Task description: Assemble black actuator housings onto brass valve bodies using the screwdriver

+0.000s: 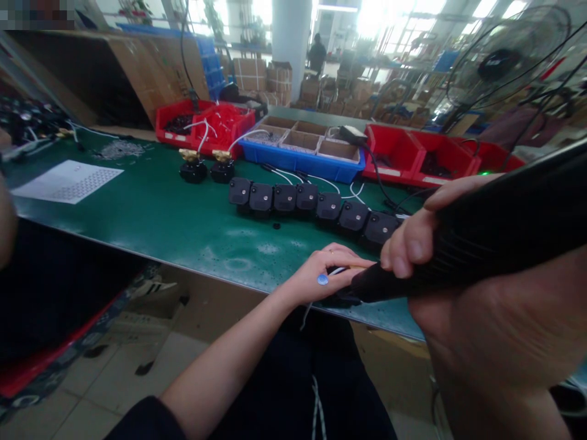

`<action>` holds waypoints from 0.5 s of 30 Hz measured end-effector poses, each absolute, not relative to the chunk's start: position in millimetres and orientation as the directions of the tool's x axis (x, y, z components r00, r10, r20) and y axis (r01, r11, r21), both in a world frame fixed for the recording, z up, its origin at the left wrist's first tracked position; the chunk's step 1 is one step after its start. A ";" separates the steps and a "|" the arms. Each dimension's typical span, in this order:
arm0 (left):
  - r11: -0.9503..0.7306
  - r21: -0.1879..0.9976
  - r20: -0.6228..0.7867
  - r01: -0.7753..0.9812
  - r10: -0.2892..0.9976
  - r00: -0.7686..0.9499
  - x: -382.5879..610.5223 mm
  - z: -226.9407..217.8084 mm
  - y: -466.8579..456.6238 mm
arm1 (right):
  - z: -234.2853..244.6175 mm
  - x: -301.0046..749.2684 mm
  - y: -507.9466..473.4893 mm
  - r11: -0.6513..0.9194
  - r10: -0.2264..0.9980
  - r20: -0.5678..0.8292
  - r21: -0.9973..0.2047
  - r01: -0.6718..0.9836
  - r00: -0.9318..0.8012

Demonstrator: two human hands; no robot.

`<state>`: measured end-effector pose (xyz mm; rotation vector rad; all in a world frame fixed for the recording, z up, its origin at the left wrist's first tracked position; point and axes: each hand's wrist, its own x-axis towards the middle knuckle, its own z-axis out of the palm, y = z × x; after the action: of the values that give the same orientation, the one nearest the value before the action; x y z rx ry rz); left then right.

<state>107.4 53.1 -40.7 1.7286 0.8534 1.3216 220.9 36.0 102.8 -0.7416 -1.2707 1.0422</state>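
Observation:
My right hand (428, 235) is wrapped round a long black power tool (486, 238) that slants down to the left, its tip at the table's near edge. My left hand (323, 275) rests at that edge, fingers closed on a small black part with white wires (337, 271) right under the tool's tip. A blue sticker sits on the back of the left hand. Behind the hands lies a row of several black box-shaped parts (312, 205) with white leads on the green table (160, 208).
Two black parts with brass fittings (206, 165) stand farther back. Red bins (202, 125), a blue tray of cardboard compartments (302, 146) and more red bins (422, 159) line the far edge. A white sheet (68, 181) lies left. A fan (504, 58) stands at right. A person stands far off.

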 end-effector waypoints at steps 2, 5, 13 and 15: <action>-0.456 0.888 0.431 0.060 0.870 0.239 107.0 -41.0 53.3 | 105.3 215.7 30.0 0.347 0.937 0.348 -0.914 -0.209 0.030; -0.447 0.890 0.415 0.086 0.874 0.251 106.3 -40.1 53.5 | 102.2 216.4 30.9 0.378 0.918 0.397 -0.883 -0.278 -0.012; -0.503 0.855 0.451 0.127 0.841 0.301 103.6 -35.1 51.2 | 98.7 229.1 41.5 0.423 0.874 0.473 -0.854 -0.302 -0.113; -0.491 0.858 0.434 0.150 0.849 0.302 103.9 -35.1 50.2 | 101.8 227.2 38.0 0.446 0.876 0.476 -0.861 -0.246 -0.077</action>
<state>103.9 50.2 -35.1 1.8486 0.8925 1.2290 227.2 38.0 101.8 -0.6247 -1.3306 1.0353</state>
